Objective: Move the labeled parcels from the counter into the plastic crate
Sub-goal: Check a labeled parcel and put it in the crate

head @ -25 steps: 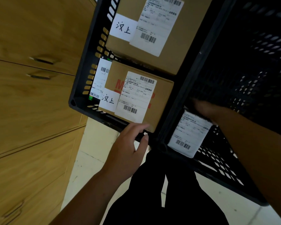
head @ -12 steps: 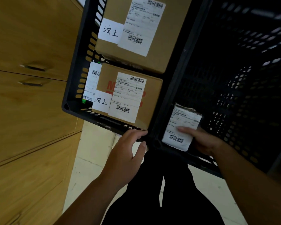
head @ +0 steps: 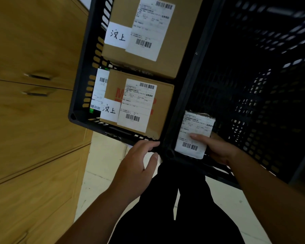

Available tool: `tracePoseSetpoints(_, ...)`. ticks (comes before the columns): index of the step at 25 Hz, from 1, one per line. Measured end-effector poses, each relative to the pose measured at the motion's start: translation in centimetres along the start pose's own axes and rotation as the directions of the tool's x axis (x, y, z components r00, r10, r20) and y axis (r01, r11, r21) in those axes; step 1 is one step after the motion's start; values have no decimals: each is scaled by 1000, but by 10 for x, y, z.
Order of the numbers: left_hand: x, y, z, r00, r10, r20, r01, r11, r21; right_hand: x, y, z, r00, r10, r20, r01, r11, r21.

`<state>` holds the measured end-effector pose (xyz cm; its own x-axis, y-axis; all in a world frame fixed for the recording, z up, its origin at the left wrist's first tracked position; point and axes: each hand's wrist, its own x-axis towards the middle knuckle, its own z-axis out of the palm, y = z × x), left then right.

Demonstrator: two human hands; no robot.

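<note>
One parcel (head: pixel 195 124), held lengthwise near-to-far, right hand (head: pixel 220 150)

Black plastic crate (head: pixel 78 103) with a far parcel (head: pixel 180 41) and a near parcel (head: pixel 163 106) of labelled cardboard inside.

We find the left crate (head: pixel 81 85) packed full by a far box (head: pixel 174 50) and a near box (head: pixel 163 106). The right crate (head: pixel 253 103) lies open beyond the small parcel (head: pixel 195 124).
</note>
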<state>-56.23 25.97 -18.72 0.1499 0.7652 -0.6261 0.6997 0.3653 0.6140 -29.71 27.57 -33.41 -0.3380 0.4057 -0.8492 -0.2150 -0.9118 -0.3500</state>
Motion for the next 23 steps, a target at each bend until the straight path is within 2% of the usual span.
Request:
tracePoseSetpoints(5, -12, 27, -24, 997, 74, -7, -73, 996, 57, -61, -11, 2, 986, -56, -159, 58, 998, 7)
tracePoseSetpoints(7, -24, 49, -36, 992, 128, -2, -127, 986, 111, -112, -17, 10, 955, -114, -272, 82, 989, -126)
tracePoseSetpoints(8, -30, 61, -39, 987, 162, 22, -164, 975, 148, -138, -18, 12, 922, -156, -353, 50, 955, -292)
tracePoseSetpoints(9, -35, 74, -43, 978, 198, 63, -207, 961, 183, -167, -20, 15, 871, -240, -428, -8, 865, -501)
tracePoseSetpoints(11, -47, 103, -47, 944, 288, 163, -322, 910, 260, -229, -21, 26, 711, -530, -461, -99, 574, -813)
tracePoseSetpoints(13, -58, 132, -46, 896, 380, 228, -438, 838, 325, -288, -23, 43, 568, -740, -360, -128, 352, -927)
tracePoseSetpoints(15, -70, 169, -39, 830, 484, 277, -556, 753, 351, -341, -26, 61, 449, -849, -280, -170, 226, -959)
tracePoseSetpoints(18, -90, 234, -17, 684, 655, 322, -727, 569, 385, -412, -30, 69, 253, -943, -214, -253, 149, -956)
tracePoseSetpoints(20, -105, 273, 2, 588, 731, 346, -800, 461, 384, -452, -24, 62, 148, -964, -220, -286, 171, -943)
tracePoseSetpoints(23, -135, 318, 36, 460, 802, 382, -874, 333, 353, -504, 1, 46, 24, -957, -289, -348, 263, -900)
